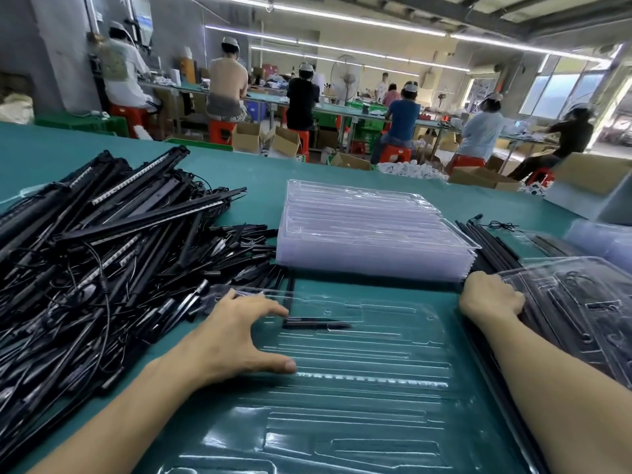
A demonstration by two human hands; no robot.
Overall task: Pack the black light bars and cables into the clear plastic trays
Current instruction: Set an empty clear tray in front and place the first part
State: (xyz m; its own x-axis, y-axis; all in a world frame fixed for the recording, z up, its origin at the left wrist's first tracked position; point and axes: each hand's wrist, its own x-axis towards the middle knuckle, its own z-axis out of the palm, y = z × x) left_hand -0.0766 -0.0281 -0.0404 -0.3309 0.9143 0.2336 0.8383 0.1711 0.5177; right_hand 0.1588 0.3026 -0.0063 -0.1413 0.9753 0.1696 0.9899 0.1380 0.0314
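1. The pile of black light bars and cables (102, 251) covers the left side of the worktop (239, 165) and reaches its left edge.
2. Your left hand (236, 336) is over the left part of the front tray (359, 405), which lies at the near edge of the worktop. The fingers are spread and released and grasp nothing. The thumb tip touches the tray.
3. One black piece (314, 323) lies in a pocket near the far edge of the front tray, just beside your fingertips.
4. The stack of empty clear trays (369, 234) stands in the middle of the worktop, behind the front tray.
5. Your right hand (489, 295) is at the right side. Its fingers are bent over the left edge of the filled tray (581, 302) and grasp it.
6. The filled tray lies at the right edge of the worktop, with black bars and cables under its clear cover.
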